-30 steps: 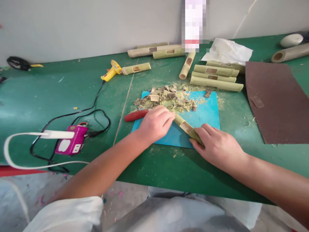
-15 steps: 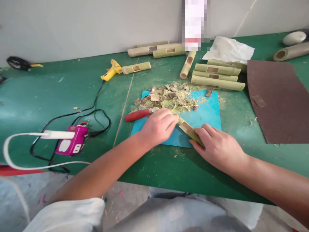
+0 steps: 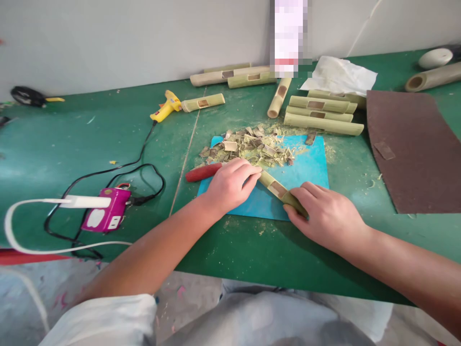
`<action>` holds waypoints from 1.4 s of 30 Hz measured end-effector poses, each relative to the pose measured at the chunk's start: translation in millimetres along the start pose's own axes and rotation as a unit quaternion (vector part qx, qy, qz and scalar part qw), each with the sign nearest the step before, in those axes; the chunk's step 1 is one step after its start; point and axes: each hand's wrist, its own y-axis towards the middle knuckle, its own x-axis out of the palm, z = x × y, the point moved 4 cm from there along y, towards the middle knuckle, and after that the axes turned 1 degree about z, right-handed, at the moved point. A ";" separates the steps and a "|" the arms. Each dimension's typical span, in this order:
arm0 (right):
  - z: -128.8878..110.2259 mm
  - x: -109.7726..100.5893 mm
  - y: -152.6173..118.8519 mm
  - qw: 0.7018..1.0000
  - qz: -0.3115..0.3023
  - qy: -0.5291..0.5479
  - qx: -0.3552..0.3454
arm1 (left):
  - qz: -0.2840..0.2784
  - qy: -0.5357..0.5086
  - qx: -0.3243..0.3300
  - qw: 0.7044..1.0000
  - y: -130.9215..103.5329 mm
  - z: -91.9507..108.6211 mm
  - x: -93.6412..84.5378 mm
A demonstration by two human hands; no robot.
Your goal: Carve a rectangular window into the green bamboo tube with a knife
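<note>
A green bamboo tube (image 3: 276, 187) with a rectangular opening lies slanted over a blue mat (image 3: 311, 168). My right hand (image 3: 324, 214) is wrapped round its near right end. At the tube's far left end is my left hand (image 3: 234, 182), fingers bent and pressed together; whatever is under them is hidden. A red handle (image 3: 203, 172) sticks out to the left of that hand, and the rest of that tool is covered. Bamboo chips and shavings (image 3: 252, 144) are heaped on the mat's far side.
Cut bamboo tubes (image 3: 324, 126) lie at the back beside white paper (image 3: 338, 74). Right is a brown sheet (image 3: 414, 154). A yellow glue gun (image 3: 167, 105) touches another tube (image 3: 209, 102); its cord runs to a magenta power adapter (image 3: 108, 209) at left.
My left hand has shifted slightly left, uncovering more of the tube's far end and covering more of the red-handled tool. My right hand still grips the near end.
</note>
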 end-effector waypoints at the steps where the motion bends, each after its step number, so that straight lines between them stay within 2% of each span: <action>1: 0.0 -0.4 0.2 1.000 0.007 -0.009 -0.002 | 0.006 0.007 0.002 1.000 0.0 -0.9 -0.4; 6: -1.2 -3.9 0.8 0.998 0.036 -0.055 -0.008 | 0.012 0.013 0.002 1.000 0.2 3.0 -0.7; 12: -3.4 0.0 -0.6 0.999 0.015 -0.029 0.001 | -0.036 -0.006 0.063 0.997 -0.7 21.6 3.2; 17: -2.8 4.2 -1.8 1.000 0.012 -0.015 0.006 | -0.012 0.022 0.021 0.999 -1.4 13.9 -0.1; 21: -2.1 4.1 -1.8 1.000 0.013 -0.019 0.006 | -0.036 0.014 0.057 0.998 -2.0 24.0 3.0; 25: -1.9 2.0 -0.8 1.000 0.000 -0.015 0.013 | -0.029 -0.001 0.072 0.997 -2.2 30.1 3.4; 30: -2.1 1.3 0.4 1.000 0.001 -0.003 0.005 | -0.030 0.000 0.044 0.999 -3.0 18.5 3.0; 33: -1.5 1.6 -0.9 1.000 0.011 -0.002 0.000 | -0.008 0.003 0.008 1.000 -2.4 6.8 1.1; 36: -1.7 1.8 -2.3 1.000 0.015 -0.003 -0.002 | 0.011 0.002 -0.009 1.000 -1.2 5.2 0.4; 42: -4.0 1.2 -1.4 1.000 0.020 -0.006 -0.012 | -0.045 -0.016 0.055 0.997 -1.9 24.2 6.7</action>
